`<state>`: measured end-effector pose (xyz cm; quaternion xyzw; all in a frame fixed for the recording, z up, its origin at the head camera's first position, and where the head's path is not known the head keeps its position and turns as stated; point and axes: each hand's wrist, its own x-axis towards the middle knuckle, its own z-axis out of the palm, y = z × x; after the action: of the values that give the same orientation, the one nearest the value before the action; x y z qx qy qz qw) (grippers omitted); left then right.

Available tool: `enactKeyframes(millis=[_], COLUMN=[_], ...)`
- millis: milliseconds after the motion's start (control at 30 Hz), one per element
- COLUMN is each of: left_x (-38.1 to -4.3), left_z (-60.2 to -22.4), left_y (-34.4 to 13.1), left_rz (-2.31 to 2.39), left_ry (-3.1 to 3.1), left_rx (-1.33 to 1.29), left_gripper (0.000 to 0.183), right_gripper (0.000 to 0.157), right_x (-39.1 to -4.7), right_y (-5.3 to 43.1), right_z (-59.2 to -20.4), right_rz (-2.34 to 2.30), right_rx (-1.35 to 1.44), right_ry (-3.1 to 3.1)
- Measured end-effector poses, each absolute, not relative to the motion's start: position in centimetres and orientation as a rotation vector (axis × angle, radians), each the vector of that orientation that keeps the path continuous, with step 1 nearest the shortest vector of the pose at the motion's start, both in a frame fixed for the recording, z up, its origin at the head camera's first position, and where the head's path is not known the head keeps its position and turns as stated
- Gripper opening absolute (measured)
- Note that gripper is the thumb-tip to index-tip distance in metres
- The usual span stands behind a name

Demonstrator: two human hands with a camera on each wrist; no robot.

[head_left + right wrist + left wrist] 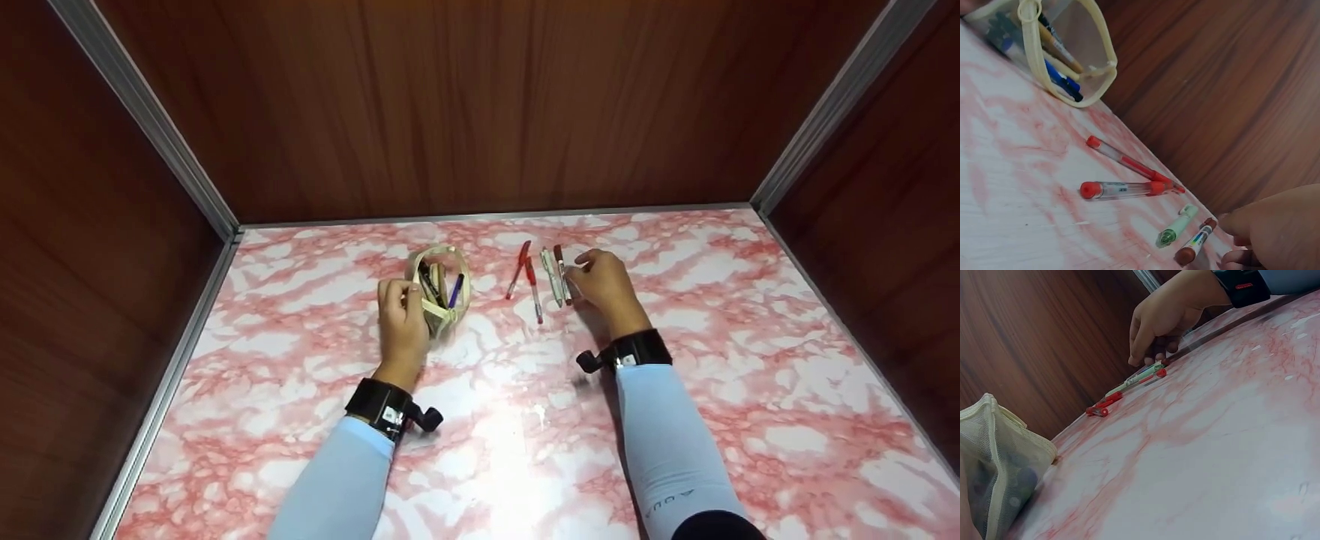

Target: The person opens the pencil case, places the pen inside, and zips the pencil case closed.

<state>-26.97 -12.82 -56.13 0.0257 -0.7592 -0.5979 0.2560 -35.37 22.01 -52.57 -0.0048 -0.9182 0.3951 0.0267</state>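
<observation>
At the rim of a cream mesh pencil case (466,281), my left hand (403,322) pinches the near left edge. The case stands open, with several pens and markers inside, including a blue pen (1061,79). My right hand (607,285) is beside a brown marker (559,255), its fingers loosely bent and holding nothing visible. In the right wrist view, the thumb side of that hand lies close to the marker's far end; contact is unclear. A pale green pen (1178,225) lies along the marker's left. Further left are two red pens (1123,159), crossing near their far ends.
The table (495,420) has a pink and white marbled top. A brown wood-grain panel (480,112) rises behind it, and similar panels stand at both sides. Metal strips (172,150) run along the corners and edges.
</observation>
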Motion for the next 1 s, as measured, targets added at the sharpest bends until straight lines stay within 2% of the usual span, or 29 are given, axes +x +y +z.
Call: enactKeyframes(millis=[467,733,1000], left_x=[-27.18,-27.02,-26.99], left_z=[-56.31,-56.24,-56.22], left_y=[-12.94,-12.88,-12.85], left_rz=[-1.612,-1.647,-1.654], left_ry=[-2.040,-2.059,-2.061], left_rx=[0.049,0.055,0.054], left_gripper=[0.015,0.016,0.016], right_gripper=[0.041,0.059,0.056], right_x=[-35.54,-35.45,-35.50], right_y=[21.89,21.94,21.65], right_z=[-53.28,-52.95,-53.01], right_rz=[1.100,1.036,0.978], right_rx=[0.100,0.118,0.134], right_ry=[-2.893,-2.952,-2.991])
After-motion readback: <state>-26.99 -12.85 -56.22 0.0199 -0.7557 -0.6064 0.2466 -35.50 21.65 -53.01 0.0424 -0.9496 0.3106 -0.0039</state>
